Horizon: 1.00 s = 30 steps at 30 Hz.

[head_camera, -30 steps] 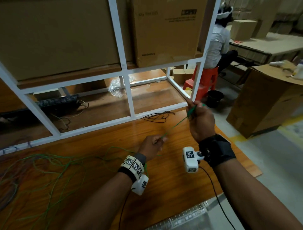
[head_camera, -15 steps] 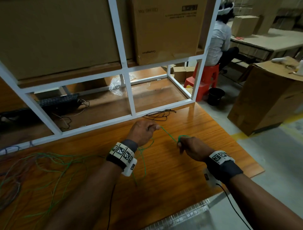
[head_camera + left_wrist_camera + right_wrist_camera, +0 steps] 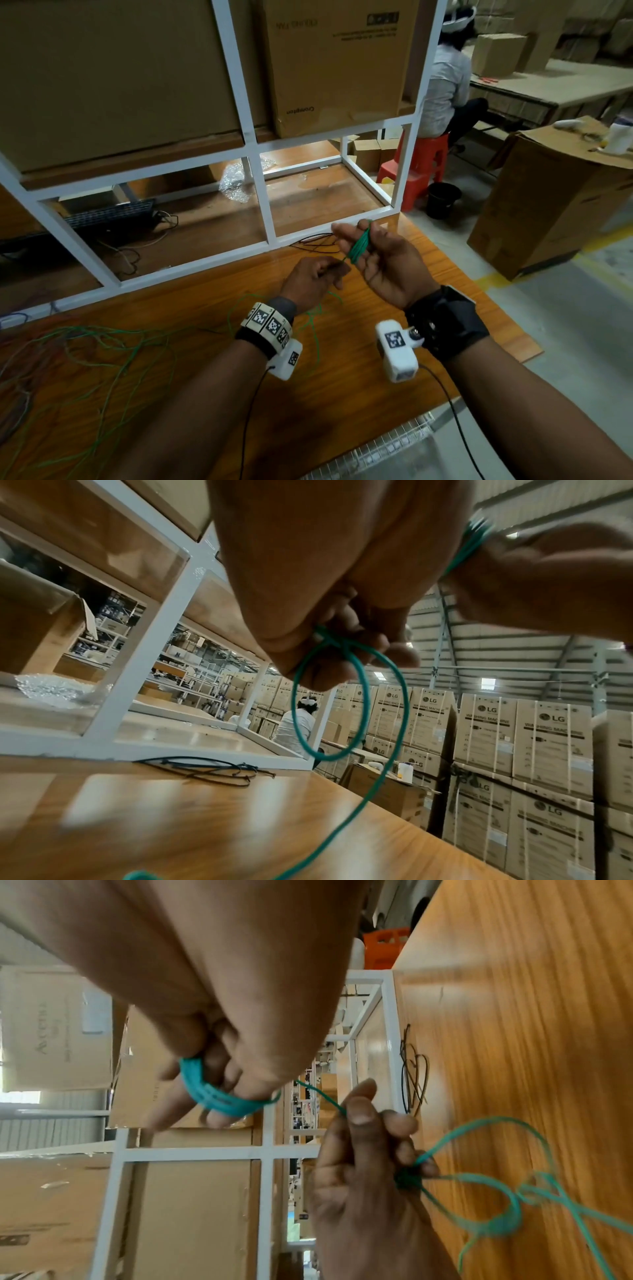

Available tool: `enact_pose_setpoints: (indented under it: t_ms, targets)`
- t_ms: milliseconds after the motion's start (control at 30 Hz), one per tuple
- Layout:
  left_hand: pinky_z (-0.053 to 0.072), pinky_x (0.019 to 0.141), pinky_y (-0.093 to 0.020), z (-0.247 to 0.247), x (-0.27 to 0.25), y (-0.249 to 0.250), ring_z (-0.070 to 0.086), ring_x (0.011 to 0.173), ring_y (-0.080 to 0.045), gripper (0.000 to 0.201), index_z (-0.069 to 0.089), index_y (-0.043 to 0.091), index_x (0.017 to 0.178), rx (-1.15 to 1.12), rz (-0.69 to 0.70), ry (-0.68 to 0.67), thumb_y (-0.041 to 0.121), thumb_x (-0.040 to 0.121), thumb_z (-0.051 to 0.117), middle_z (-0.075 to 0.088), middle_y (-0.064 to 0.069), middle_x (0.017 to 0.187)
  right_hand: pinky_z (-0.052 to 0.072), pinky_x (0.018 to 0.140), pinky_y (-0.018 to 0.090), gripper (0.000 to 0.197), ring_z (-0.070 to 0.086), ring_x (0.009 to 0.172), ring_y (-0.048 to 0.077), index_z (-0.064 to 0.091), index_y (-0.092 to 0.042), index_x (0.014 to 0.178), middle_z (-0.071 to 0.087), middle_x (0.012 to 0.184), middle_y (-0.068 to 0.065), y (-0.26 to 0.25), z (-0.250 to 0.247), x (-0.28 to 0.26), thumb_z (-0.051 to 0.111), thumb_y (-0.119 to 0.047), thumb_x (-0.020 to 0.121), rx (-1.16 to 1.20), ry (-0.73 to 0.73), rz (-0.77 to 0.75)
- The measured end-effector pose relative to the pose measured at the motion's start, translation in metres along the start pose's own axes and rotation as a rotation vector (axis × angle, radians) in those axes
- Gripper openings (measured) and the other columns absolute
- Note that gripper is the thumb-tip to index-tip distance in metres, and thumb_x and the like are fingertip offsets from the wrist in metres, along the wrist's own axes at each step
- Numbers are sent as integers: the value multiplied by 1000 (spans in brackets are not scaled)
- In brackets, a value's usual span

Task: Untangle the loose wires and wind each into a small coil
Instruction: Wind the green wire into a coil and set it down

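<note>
The right hand [image 3: 383, 263] carries a green wire coil [image 3: 359, 247] wound around its fingers. Just beside it, the left hand [image 3: 313, 281] pinches the green wire [image 3: 322, 1095], whose slack loops hang below it.

Orange wooden table [image 3: 212, 387] with loose green wires [image 3: 113, 346], black wires [image 3: 313, 241] and white shelf frame [image 3: 263, 209].

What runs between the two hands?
A short stretch of green wire, from the coil on the right hand to the left hand; clearest in right wrist view.
</note>
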State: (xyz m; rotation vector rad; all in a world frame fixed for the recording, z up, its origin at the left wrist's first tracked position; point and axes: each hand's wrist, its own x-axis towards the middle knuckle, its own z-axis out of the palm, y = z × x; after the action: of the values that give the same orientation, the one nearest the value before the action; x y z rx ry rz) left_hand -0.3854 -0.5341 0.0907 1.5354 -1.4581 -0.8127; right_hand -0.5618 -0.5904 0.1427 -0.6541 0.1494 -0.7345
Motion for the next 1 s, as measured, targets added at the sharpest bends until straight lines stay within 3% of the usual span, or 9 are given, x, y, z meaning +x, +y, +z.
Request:
enact_pose_setpoints:
  t_ms: [67, 167, 267, 367, 467, 600, 833, 933, 1000]
  targets:
    - [58, 74, -36, 8, -8, 2, 71, 77, -20, 11, 75, 22, 103, -102, -17, -37, 22, 97, 66, 76, -2, 80, 56, 101, 31, 24, 69, 117, 25, 54, -4, 108, 71, 125, 22, -2, -3, 10, 38, -21, 112, -72, 163, -132]
    - [51, 67, -15, 13, -17, 4, 71, 84, -9, 21, 71, 11, 114, -169, -55, -68, 12, 93, 70, 77, -11, 93, 55, 94, 27, 30, 70, 108, 13, 65, -5, 107, 77, 112, 7, 2, -19, 18, 41, -24, 112, -833, 255, -271]
    - [55, 77, -21, 11, -21, 1, 70, 95, -6, 32, 69, 14, 119, -117, -89, -115, 3, 89, 69, 78, -1, 99, 54, 75, 33, 30, 70, 88, 16, 72, -15, 103, 76, 97, 0, 9, -37, 16, 48, -31, 109, -1679, 107, -223]
    - [56, 94, -28, 3, -24, -3, 68, 101, -3, 29, 73, 20, 112, 29, -121, -92, 5, 87, 70, 74, 11, 104, 42, 58, 35, 14, 63, 67, 29, 65, -8, 93, 69, 81, 9, 15, -46, 12, 56, -15, 101, -1997, -63, -126]
    - [58, 91, -32, -7, -26, -5, 68, 98, -6, 24, 75, 20, 107, 204, -131, -74, 8, 93, 60, 71, 11, 108, 56, 66, 42, 10, 68, 74, 22, 65, -15, 94, 74, 90, 2, 12, -49, 8, 57, -9, 93, -2061, -159, -1]
    - [63, 72, -35, -28, -22, -2, 74, 75, -16, 20, 70, 9, 105, 46, -249, 110, -2, 95, 56, 76, -1, 90, 60, 72, 46, 15, 70, 81, 27, 67, -13, 101, 73, 92, 7, 8, -51, 2, 56, -10, 92, -2150, -191, 261]
    - [56, 52, -27, -68, -7, -7, 71, 58, -18, 20, 73, 17, 95, 55, -277, 391, 7, 98, 56, 77, 3, 82, 54, 80, 32, 28, 69, 84, 19, 68, -11, 100, 75, 88, 0, 4, -55, -12, 46, -25, 109, -1805, -178, 461]
    - [59, 76, -30, -60, -8, -13, 73, 84, -13, 21, 73, 29, 96, 239, -236, 294, 15, 96, 58, 77, 6, 100, 54, 84, 35, 34, 69, 85, 19, 70, -8, 95, 74, 87, -3, 3, -51, -13, 47, -28, 109, -1720, -120, 388]
    - [48, 102, -36, -45, -14, -15, 58, 123, -19, 30, 66, 34, 123, 427, -202, 114, 29, 93, 67, 63, 3, 133, 54, 86, 38, 31, 70, 85, 19, 69, -9, 95, 74, 87, -1, 1, -50, -13, 47, -26, 109, -1644, -67, 318]
